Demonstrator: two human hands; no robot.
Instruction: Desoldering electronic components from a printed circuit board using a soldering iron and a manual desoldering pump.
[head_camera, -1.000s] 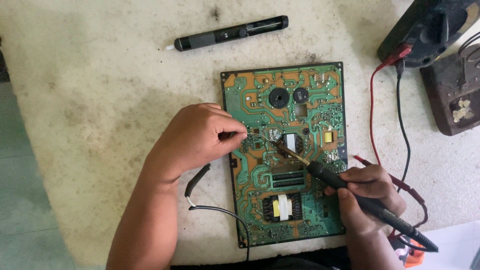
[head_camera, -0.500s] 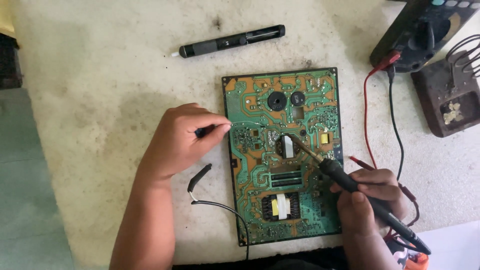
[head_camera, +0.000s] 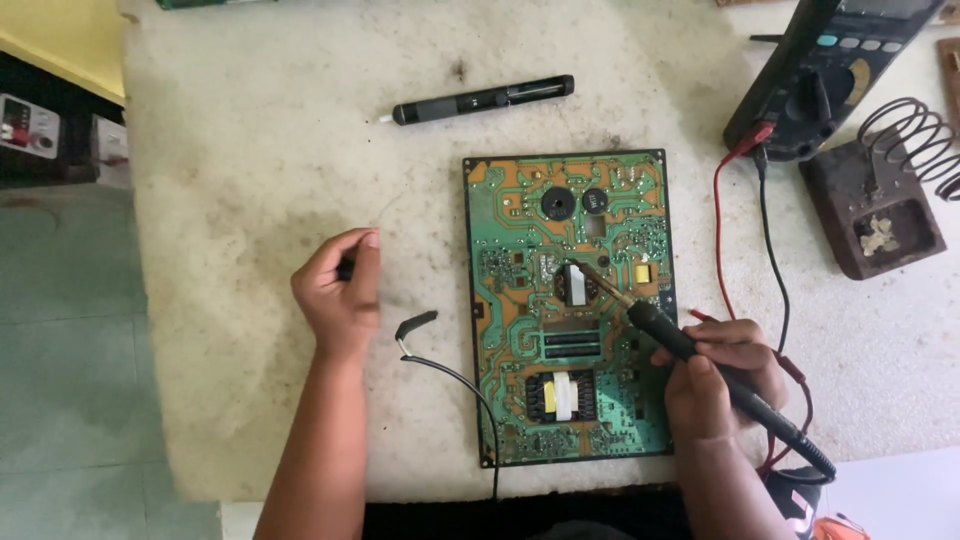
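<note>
Stained white worktop (head_camera: 250, 150), right hand (head_camera: 722, 375) fingers gripping soldering iron (head_camera: 700, 355) over circuit board (head_camera: 520, 330), left hand (head_camera: 338, 292) fingers pinching small dark part (head_camera: 346, 268) beside board

small dark part (head_camera: 346, 268) half hidden in left hand (head_camera: 338, 295)

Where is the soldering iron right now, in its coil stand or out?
Out. The right hand holds the soldering iron with its tip on the circuit board; the coil stand sits empty at the right.

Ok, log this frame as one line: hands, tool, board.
left hand: pinching small dark part, off the board | right hand: gripping soldering iron, tip on circuit board centre | desoldering pump: lying untouched above board
</note>
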